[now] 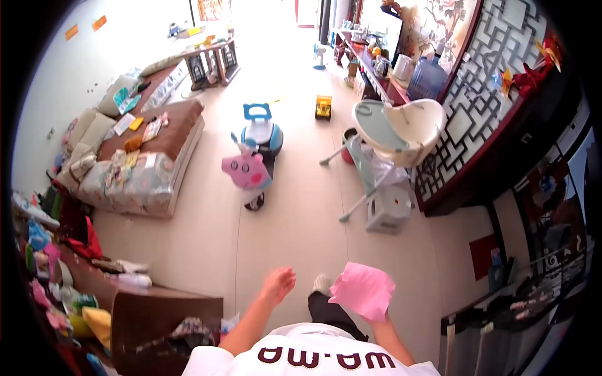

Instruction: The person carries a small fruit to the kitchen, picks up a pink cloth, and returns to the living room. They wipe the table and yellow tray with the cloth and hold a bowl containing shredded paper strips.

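Observation:
A pink cloth (362, 291) hangs from my right hand (379, 322), which is closed on its lower edge. The cloth covers most of those fingers. My left hand (279, 286) is held out ahead of my body on the other side, with nothing in it. Its fingers are loosely bent and a little blurred. Between the two hands, one shoe (322, 284) shows on the tiled floor (282, 244).
Ahead stands a ride-on toy (248, 169) with a pink pig face. A yellow toy truck (323, 107) sits farther off. To the right are a high chair (401, 128) and a grey stool (389, 208). A sofa (132, 188) lines the left; a brown cabinet (166, 313) is nearer.

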The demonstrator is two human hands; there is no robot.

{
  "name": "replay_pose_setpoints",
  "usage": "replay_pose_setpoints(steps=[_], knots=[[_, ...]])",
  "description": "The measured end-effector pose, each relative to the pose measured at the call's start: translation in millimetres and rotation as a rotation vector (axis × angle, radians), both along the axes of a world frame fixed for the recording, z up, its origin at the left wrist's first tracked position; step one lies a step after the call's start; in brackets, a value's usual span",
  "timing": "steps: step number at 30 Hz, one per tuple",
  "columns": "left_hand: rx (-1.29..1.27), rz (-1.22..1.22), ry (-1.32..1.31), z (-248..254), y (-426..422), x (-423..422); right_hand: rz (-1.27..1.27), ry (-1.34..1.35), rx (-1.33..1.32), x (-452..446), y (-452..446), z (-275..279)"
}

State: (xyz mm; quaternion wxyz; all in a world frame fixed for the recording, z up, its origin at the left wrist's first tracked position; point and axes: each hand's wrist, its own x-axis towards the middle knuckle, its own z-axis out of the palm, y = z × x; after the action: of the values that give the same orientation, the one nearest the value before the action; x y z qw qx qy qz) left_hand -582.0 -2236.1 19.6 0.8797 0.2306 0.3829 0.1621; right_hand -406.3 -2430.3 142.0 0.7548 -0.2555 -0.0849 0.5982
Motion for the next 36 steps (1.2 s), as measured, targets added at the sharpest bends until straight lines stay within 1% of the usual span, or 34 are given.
replay_pose_setpoints(steps=[2,5,7,8,10,11,15,17,18,20,21,23,25,28,31,33,34,36], knots=[[-0.153,0.058,0.135,-16,24,15,0.057,0.097,0.053,45,46,8],[-0.143,0.129,0.135,13,75,40,0.156,0.159,0.081,106,121,24],[-0.118,0.215,0.156,18,119,56,0.232,-0.134,-0.064,147,180,29],[-0.092,0.274,0.185,17,143,62,0.256,-0.138,-0.061,167,208,30],[-0.115,0.356,0.177,3,190,73,0.247,0.065,-0.041,202,264,28],[-0.135,0.414,0.174,-6,217,82,0.251,0.07,-0.037,217,291,23],[-0.1,0.446,0.108,-27,329,138,0.205,-0.161,-0.072,270,395,-3],[-0.156,0.468,0.085,-34,381,174,0.153,-0.249,-0.101,295,439,-9],[-0.178,0.481,0.082,-29,401,192,0.129,-0.27,-0.119,308,458,-8],[-0.047,0.376,0.069,0,460,243,0.088,-0.291,-0.141,337,492,-1],[-0.052,0.38,0.076,13,485,265,0.072,-0.296,-0.147,351,508,3],[0.037,0.256,0.095,34,537,312,0.05,-0.298,-0.153,382,543,8],[0.067,0.224,0.085,38,583,355,0.026,-0.306,-0.164,410,576,6],[0.106,0.192,0.008,27,645,413,0.004,-0.33,-0.193,457,627,-6],[0.044,0.229,0.023,8,694,456,0.0,-0.36,-0.201,510,683,-20],[-0.071,0.327,0.041,-3,722,478,0.014,-0.393,-0.193,547,725,-24],[-0.141,0.376,0.065,-14,735,484,0.036,-0.439,-0.184,564,746,-24],[-0.197,0.407,0.148,-19,760,491,0.107,-0.605,-0.17,595,799,-24]])
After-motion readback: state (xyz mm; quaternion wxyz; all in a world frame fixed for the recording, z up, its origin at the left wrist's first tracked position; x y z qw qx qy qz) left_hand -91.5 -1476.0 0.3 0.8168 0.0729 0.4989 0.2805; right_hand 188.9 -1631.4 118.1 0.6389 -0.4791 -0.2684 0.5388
